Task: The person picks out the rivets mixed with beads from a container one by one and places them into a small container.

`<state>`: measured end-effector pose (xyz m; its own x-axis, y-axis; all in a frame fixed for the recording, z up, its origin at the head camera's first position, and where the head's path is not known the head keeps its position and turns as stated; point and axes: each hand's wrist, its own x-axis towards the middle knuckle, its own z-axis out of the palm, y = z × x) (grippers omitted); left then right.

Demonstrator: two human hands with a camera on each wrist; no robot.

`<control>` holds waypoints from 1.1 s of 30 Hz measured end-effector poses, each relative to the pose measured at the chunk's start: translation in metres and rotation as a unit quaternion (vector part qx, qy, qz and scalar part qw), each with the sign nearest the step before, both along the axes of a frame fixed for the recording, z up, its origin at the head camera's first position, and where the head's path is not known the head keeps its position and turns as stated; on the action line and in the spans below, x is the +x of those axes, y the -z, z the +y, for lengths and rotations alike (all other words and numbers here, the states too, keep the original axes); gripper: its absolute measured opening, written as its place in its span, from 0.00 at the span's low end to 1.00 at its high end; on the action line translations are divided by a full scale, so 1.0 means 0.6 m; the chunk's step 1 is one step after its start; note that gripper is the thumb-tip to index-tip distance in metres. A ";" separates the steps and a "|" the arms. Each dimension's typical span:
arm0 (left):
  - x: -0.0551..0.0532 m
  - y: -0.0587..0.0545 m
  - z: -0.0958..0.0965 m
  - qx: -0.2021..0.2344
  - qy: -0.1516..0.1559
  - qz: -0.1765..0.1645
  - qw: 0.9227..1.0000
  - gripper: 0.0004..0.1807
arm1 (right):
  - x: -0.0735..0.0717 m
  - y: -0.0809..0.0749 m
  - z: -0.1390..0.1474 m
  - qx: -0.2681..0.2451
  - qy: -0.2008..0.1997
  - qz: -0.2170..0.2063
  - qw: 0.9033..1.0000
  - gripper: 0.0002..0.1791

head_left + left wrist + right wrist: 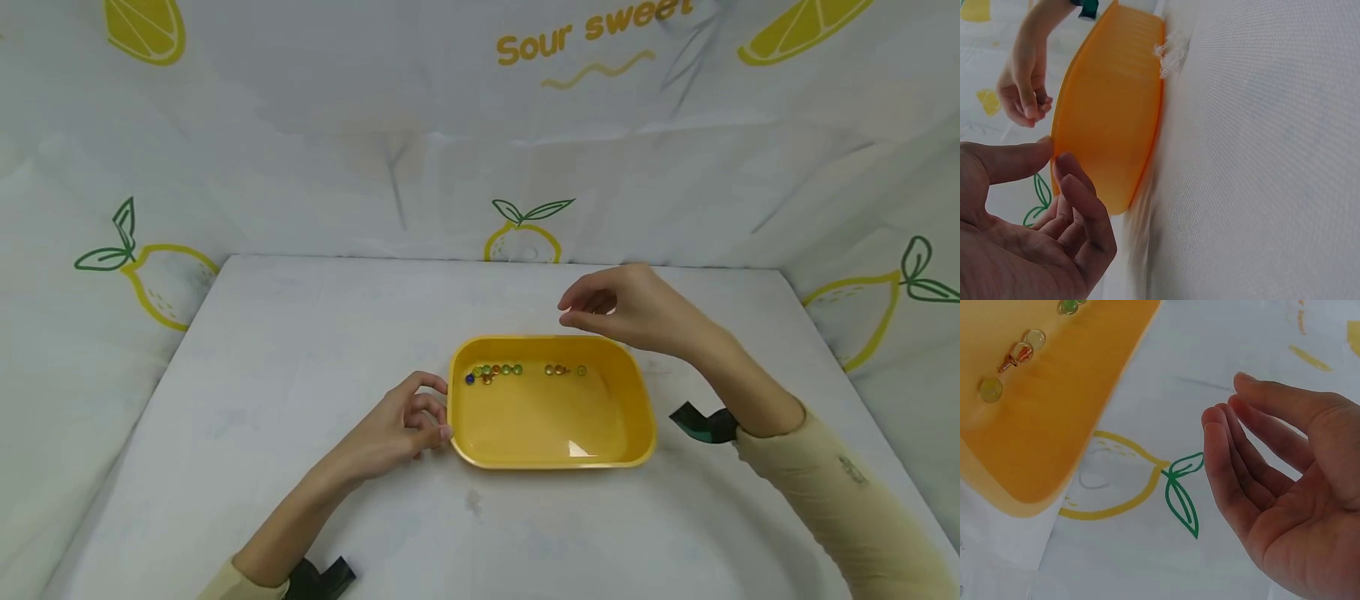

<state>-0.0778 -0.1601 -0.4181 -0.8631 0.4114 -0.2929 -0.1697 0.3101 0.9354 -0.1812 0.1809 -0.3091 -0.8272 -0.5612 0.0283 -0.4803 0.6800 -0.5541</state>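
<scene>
A yellow plastic tray (525,425) sits on the white table. Glass marbles lie along its far inner wall: a blue marble (470,379) at the left end, several green and amber ones beside it, and a green marble (581,371) farther right. My left hand (405,421) holds the tray's left rim, its thumb tip on the edge and curled fingers against the outer wall (1107,112). Above the far right rim hovers my right hand (637,308), fingers loosely bent with nothing between them; the right wrist view shows the gap between thumb and fingers (1219,447).
White cloth (315,167) printed with lemons hangs behind and beside the table (262,400). A dark strap (705,423) is at the right wrist, and another strap (322,579) at the left. Loose white threads (1172,55) lie by the tray's base.
</scene>
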 end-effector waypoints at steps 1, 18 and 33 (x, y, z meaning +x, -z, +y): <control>0.000 0.000 0.000 0.000 0.000 0.000 1.000 0.28 | -0.002 0.002 -0.004 -0.002 -0.005 -0.008 1.000 0.06; -0.001 0.000 -0.001 0.008 0.003 -0.001 1.000 0.29 | -0.029 0.028 -0.059 0.000 -0.093 -0.081 0.992 0.12; -0.002 0.001 -0.001 0.006 0.005 -0.001 1.000 0.29 | -0.046 0.052 -0.103 0.011 -0.146 -0.134 0.980 0.15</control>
<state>-0.0788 -0.1608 -0.4187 -0.8587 0.4226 -0.2899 -0.1688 0.3009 0.9386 -0.2087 0.1191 -0.3406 -0.6071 -0.7733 -0.1828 -0.4947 0.5478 -0.6747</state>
